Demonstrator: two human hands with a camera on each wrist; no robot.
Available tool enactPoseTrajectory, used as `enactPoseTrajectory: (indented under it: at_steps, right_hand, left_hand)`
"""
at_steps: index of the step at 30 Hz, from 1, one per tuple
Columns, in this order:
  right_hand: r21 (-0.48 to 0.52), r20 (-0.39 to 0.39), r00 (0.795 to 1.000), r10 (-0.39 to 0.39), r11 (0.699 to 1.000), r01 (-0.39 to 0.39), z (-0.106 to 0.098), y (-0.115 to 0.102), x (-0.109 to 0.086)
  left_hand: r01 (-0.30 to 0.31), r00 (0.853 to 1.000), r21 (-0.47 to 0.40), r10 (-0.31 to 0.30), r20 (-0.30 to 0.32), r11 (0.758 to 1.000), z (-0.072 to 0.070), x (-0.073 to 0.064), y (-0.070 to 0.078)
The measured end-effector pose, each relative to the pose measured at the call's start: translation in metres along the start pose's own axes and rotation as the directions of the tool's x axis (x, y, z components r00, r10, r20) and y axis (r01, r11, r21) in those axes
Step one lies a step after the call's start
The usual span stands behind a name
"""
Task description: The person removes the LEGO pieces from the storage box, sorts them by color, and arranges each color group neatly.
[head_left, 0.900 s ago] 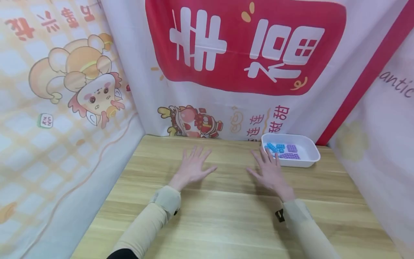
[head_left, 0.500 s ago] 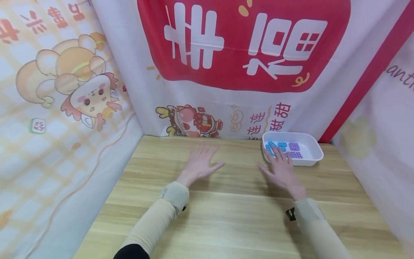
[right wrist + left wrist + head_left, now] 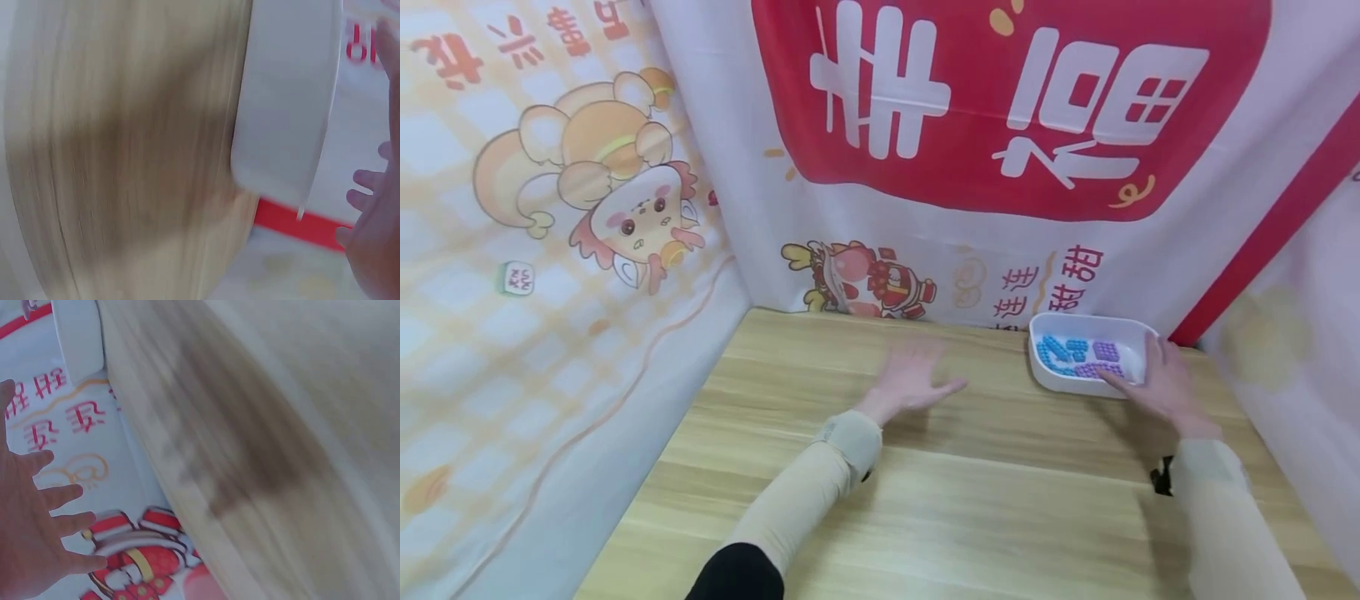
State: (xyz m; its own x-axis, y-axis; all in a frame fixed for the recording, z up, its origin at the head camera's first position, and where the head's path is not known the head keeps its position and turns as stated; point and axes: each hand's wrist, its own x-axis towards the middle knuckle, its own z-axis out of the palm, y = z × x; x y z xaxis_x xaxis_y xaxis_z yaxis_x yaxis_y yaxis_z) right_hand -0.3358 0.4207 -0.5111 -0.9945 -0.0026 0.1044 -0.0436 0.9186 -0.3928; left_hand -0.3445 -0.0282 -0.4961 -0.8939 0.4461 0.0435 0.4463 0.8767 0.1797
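A white plastic tub (image 3: 1078,385) stands at the back right of the table. Inside it lie blue knobbly pieces (image 3: 1054,350) and purple knobbly pieces (image 3: 1105,351). My right hand (image 3: 1168,387) is over the tub's right end, thumb and fingers spread apart. In the right wrist view that hand (image 3: 375,219) appears beside the tub's wall (image 3: 284,106), with nothing between its fingers. My left hand (image 3: 910,379), blurred in the head view, hovers over the table left of the tub. Its fingers are straight and spread in the left wrist view, holding nothing.
The wood-grain table (image 3: 970,517) ends at a printed white and red cloth (image 3: 970,183) hanging behind it. Another printed cloth (image 3: 587,350) borders the left side, and a pale one (image 3: 1277,400) the right.
My right hand has moved right, from the tub's left front to its right end. The left hand has also shifted right. The head view has turned slightly.
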Motion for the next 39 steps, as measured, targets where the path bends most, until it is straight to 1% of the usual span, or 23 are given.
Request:
enactPoseTrajectory:
  at_steps: [2,4,7,9,11,15,16,18,20,22,25,28,30,32,33,35,37,39]
  right_hand:
    - [0.015,0.011,0.999,0.052,0.999,-0.052,-0.005,0.014,-0.003]
    - [0.023,0.03,0.996,0.087,0.996,-0.087,-0.01,0.024,-0.006]
    - [0.048,0.095,0.985,0.142,0.988,-0.147,-0.013,0.033,-0.008]
    - [0.061,0.146,0.978,0.15,0.985,-0.16,-0.013,0.036,-0.008]
    - [0.074,0.173,0.973,0.154,0.983,-0.169,-0.014,0.042,-0.009]
    - [0.09,0.161,0.976,0.149,0.982,-0.165,-0.011,0.049,-0.007]
    - [0.086,0.148,0.978,0.148,0.983,-0.162,-0.011,0.05,-0.006]
    - [0.086,0.145,0.98,0.136,0.985,-0.149,-0.011,0.048,-0.003]
    - [0.123,0.158,0.982,0.102,0.985,-0.122,-0.012,0.044,0.0]
    - [0.168,0.177,0.982,0.066,0.981,-0.096,-0.013,0.037,0.003]
    - [0.234,0.181,0.983,0.032,0.969,-0.075,-0.012,0.029,0.004]
    - [0.243,0.153,0.988,0.017,0.969,-0.054,-0.009,0.024,0.005]
    - [0.238,0.112,0.994,-0.001,0.971,-0.025,-0.007,0.024,0.006]
    - [0.239,0.076,0.997,-0.024,0.971,0.005,-0.005,0.025,0.008]
    - [0.229,0.062,0.998,-0.008,0.973,-0.006,-0.004,0.028,0.009]
    - [0.232,0.094,0.995,0.033,0.971,-0.054,-0.003,0.03,0.011]
    - [0.231,0.154,0.984,0.089,0.965,-0.123,-0.003,0.032,0.014]
    - [0.213,0.201,0.968,0.153,0.957,-0.196,-0.002,0.035,0.016]
  left_hand:
    - [-0.028,1.0,0.021,0.028,-0.009,0.999,0.001,0.01,0.012]
    - [-0.052,0.999,0.03,0.052,-0.013,0.998,0.003,0.021,0.023]
    - [-0.063,0.998,0.028,0.063,0.001,0.998,0.007,0.033,0.04]
    - [-0.058,0.998,0.012,0.058,0.017,0.998,0.01,0.039,0.048]
    - [-0.067,0.998,0.012,0.067,0.016,0.998,0.015,0.045,0.059]
    - [-0.077,0.997,-0.011,0.078,0.008,0.997,0.022,0.056,0.076]
    - [-0.076,0.997,-0.023,0.076,0.009,0.997,0.023,0.059,0.079]
    - [-0.057,0.998,-0.068,0.059,0.019,0.996,0.025,0.068,0.087]
    - [-0.046,0.999,-0.116,0.049,0.019,0.992,0.026,0.076,0.094]
    - [-0.032,0.999,-0.133,0.035,0.015,0.991,0.028,0.086,0.102]
    - [-0.023,1.0,-0.126,0.025,0.016,0.992,0.029,0.096,0.112]
    - [0.004,0.998,-0.107,0.002,0.056,0.994,0.031,0.105,0.12]
    - [0.016,0.996,-0.105,-0.006,0.092,0.994,0.032,0.109,0.125]
    - [0.03,0.993,-0.105,-0.018,0.113,0.994,0.036,0.113,0.13]
    - [0.033,0.993,-0.099,-0.021,0.119,0.995,0.038,0.115,0.133]
    - [0.039,0.992,-0.091,-0.028,0.121,0.995,0.043,0.119,0.137]
    - [0.046,0.993,-0.086,-0.037,0.113,0.995,0.048,0.123,0.14]
    - [0.061,0.993,-0.073,-0.054,0.104,0.995,0.053,0.127,0.143]
